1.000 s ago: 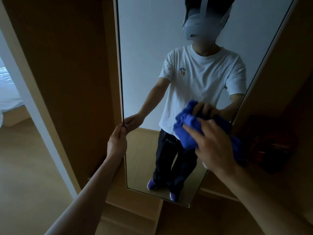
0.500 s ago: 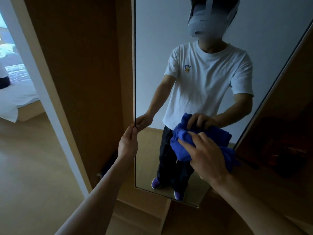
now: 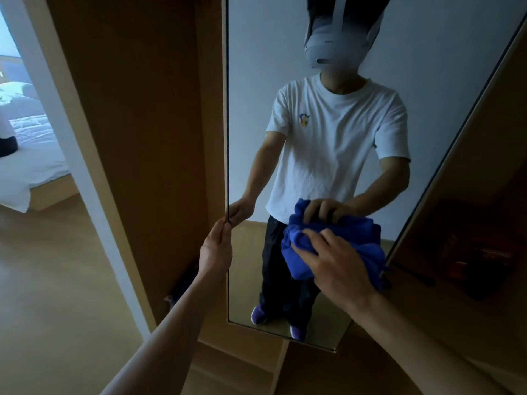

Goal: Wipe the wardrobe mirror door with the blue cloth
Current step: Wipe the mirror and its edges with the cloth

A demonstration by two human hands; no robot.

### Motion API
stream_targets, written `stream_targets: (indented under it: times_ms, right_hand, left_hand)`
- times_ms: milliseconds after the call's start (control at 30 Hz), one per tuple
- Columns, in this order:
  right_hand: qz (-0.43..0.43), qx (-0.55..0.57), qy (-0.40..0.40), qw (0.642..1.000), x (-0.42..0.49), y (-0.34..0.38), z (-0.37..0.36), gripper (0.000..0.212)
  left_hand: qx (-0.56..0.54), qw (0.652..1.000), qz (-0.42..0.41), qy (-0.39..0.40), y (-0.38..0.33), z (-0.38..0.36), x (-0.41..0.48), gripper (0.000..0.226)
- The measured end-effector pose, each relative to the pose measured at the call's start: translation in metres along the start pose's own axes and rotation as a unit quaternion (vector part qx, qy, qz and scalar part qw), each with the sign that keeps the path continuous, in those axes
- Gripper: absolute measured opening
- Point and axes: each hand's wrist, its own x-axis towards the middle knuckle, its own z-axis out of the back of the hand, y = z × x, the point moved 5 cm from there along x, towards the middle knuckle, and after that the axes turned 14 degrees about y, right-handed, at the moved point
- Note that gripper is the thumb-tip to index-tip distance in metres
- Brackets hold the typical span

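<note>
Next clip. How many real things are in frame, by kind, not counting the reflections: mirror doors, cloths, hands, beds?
Mirror doors: 1, the mirror door
Cloths: 1, the blue cloth
Hands: 2, the left hand pinching the door's edge, the right hand holding the cloth against the glass
Beds: 1, the bed through the doorway
Total: 5

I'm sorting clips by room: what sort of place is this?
Likely a bedroom area: a wooden wardrobe with a full-length mirror door, and a bed with white sheets beyond the opening at left.
</note>
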Motion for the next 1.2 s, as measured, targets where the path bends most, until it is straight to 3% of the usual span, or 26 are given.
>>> stream_targets:
  times_ms: [67, 233, 300, 567, 667, 767, 900, 1100, 1200]
  right_hand:
    - [-0.026, 0.025, -0.012, 0.999, 0.007, -0.009, 0.015, 0.064]
    - [-0.097, 0.028, -0.178, 0.979, 0.039, -0.043, 0.096, 0.064]
    - [-0.104, 0.014, -0.200, 0.974, 0.046, -0.047, 0.106, 0.062]
    - [0.008, 0.022, -0.019, 1.000, 0.012, 0.021, 0.001, 0.053]
    - [-0.011, 0.049, -0.028, 0.998, 0.021, 0.016, 0.013, 0.057]
    - [-0.050, 0.064, -0.091, 0.993, 0.046, 0.004, 0.053, 0.064]
    - [-0.057, 0.056, -0.137, 0.987, 0.065, 0.009, 0.072, 0.058]
    - [0.010, 0.043, -0.003, 0.999, 0.038, 0.058, 0.003, 0.046]
    - [-0.009, 0.073, 0.001, 0.997, 0.046, 0.056, 0.007, 0.053]
  left_hand:
    - [-0.005, 1.000, 0.002, 0.007, 0.000, 0.001, -0.002, 0.035]
    - [0.004, 1.000, 0.006, 0.004, 0.003, 0.002, -0.006, 0.035]
    - [0.003, 1.000, 0.004, 0.002, 0.003, 0.002, -0.007, 0.035]
    - [0.002, 1.000, 0.007, 0.008, 0.002, 0.006, -0.014, 0.032]
    - [0.003, 1.000, 0.015, 0.011, 0.001, 0.006, -0.015, 0.032]
    - [-0.005, 1.000, 0.016, 0.014, 0.000, 0.005, -0.017, 0.031]
    - [-0.005, 1.000, 0.015, 0.012, 0.001, 0.006, -0.020, 0.031]
    - [-0.014, 1.000, 0.017, 0.015, 0.002, 0.007, -0.021, 0.034]
    - [-0.027, 0.999, 0.012, 0.026, 0.002, 0.007, -0.021, 0.036]
